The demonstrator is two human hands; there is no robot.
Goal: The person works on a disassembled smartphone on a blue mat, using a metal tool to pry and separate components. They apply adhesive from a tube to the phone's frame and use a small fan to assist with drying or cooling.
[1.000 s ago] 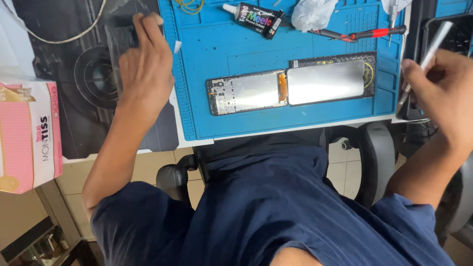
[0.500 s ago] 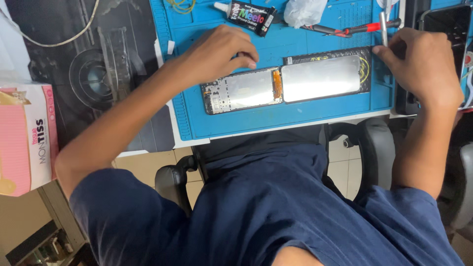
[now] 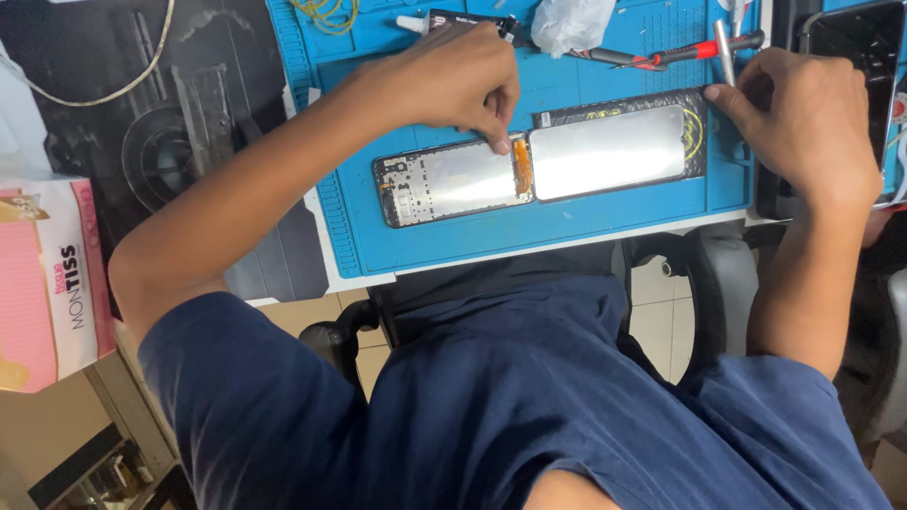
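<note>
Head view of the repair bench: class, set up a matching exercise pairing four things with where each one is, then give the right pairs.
Things:
1. left hand
2. right hand
3. pink box
4. red screwdriver

Places:
A. far left edge, off the blue mat
B. fingertips at the orange strip between the two phone halves
C. top of the mat, beside the white wad
D. at the right end of the phone, holding a thin metal tool

Pairs: 1-B, 2-D, 3-A, 4-C
</note>
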